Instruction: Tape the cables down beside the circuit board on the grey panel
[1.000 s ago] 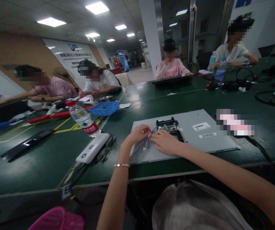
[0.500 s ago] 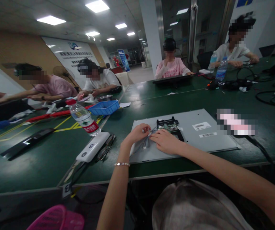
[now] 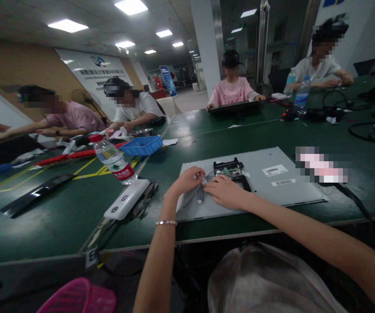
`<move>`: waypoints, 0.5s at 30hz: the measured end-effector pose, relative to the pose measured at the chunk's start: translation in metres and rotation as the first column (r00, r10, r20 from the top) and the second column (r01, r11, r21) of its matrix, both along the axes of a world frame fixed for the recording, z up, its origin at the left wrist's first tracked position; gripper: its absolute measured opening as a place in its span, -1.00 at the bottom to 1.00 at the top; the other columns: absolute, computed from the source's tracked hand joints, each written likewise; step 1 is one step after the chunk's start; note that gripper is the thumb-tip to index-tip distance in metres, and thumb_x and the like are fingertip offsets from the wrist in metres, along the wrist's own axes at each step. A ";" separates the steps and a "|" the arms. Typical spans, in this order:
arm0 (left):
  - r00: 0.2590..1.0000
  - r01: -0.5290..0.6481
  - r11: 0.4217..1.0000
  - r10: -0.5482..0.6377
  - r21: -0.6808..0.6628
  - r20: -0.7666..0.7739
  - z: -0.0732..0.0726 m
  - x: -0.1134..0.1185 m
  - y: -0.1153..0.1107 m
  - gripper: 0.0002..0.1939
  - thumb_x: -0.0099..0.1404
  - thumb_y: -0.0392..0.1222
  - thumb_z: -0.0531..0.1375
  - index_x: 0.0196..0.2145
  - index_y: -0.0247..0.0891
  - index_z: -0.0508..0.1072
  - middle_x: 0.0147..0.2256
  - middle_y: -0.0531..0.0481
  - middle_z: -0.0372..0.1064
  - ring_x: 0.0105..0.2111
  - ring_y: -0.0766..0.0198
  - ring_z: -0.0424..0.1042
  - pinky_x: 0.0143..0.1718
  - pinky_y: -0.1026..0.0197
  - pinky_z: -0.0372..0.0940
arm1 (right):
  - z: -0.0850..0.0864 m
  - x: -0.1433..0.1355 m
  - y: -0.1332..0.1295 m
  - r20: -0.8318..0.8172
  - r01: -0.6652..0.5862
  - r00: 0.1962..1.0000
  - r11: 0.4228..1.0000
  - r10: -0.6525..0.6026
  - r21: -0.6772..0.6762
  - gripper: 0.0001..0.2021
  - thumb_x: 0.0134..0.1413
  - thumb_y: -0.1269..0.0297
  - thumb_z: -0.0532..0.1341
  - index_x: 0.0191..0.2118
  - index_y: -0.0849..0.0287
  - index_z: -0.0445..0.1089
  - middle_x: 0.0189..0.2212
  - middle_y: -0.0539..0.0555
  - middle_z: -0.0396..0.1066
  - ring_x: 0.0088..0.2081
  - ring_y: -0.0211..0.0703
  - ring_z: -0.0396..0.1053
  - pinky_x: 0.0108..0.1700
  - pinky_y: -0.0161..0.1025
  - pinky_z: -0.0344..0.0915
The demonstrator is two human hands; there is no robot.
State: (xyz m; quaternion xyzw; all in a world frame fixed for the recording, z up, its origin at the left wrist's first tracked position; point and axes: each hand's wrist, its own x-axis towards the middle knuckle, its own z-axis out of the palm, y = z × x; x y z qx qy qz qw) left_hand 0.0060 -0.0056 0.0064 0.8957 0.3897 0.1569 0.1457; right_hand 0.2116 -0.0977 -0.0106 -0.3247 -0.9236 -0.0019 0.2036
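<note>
A grey metal panel (image 3: pixel 259 191), like the back of a display, lies flat on the green table before me. Near its upper middle sits a black bracket (image 3: pixel 228 164) with a green circuit board (image 3: pixel 228 174) in it. My left hand (image 3: pixel 189 179) is over the panel's left part, fingers pinched on a bundle of grey cables (image 3: pixel 200 194). From the other side my right hand (image 3: pixel 225 190) grips the same cables, its fingertips close to the left ones. Loose cable ends hang below the fingers onto the panel. The exact spot being pinched is too small to make out.
Left of the panel are a white power bank (image 3: pixel 127 200), eyeglasses (image 3: pixel 145 200) and a water bottle (image 3: pixel 114 161). Beyond stands a blue basket (image 3: pixel 143 145). A long black strip (image 3: pixel 37 195) lies far left. Several people sit around the table (image 3: pixel 194 232).
My hands stay at the cables with only slight finger movement, and the hanging cable ends have shifted a little. Across the table, a person has lowered a hand to a dark panel.
</note>
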 end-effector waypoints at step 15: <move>0.994 -0.084 0.991 0.090 0.100 -0.059 0.003 -0.003 -0.001 -0.74 0.28 -0.18 0.05 -0.13 -0.26 0.43 -0.33 -0.03 0.42 -0.35 0.23 0.39 -0.25 0.20 0.28 | 0.001 0.002 0.001 -0.073 -0.018 0.997 1.000 0.018 0.005 -0.72 0.14 0.48 0.10 -0.05 0.26 0.40 -0.08 0.19 0.41 -0.01 -0.03 0.24 0.08 -0.08 0.10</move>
